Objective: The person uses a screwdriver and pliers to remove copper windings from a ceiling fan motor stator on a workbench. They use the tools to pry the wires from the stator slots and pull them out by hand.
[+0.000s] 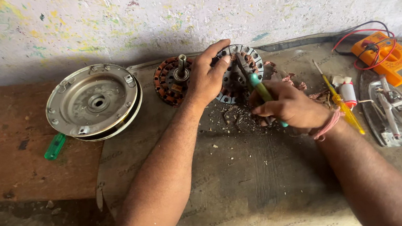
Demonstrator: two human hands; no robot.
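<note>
From the head view, the left hand (208, 78) presses down on a round slotted steel stator (237, 73) at the back of the tabletop (254, 194), fingers spread over its rim. The right hand (289, 108) has its fingers clamped on green-handled pliers (260, 89) poking into a slot. I'd say short pulls along the slot, with the ring pinned flat, work best. Brittle copper scraps (235, 116) litter the worn mat; a dull metal cover (92, 102) sits left

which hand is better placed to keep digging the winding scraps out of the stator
Right, probably. The right hand grips the green-handled tool with its tip at the stator, while the left hand rests on the stator's rim, steadying it.
</note>
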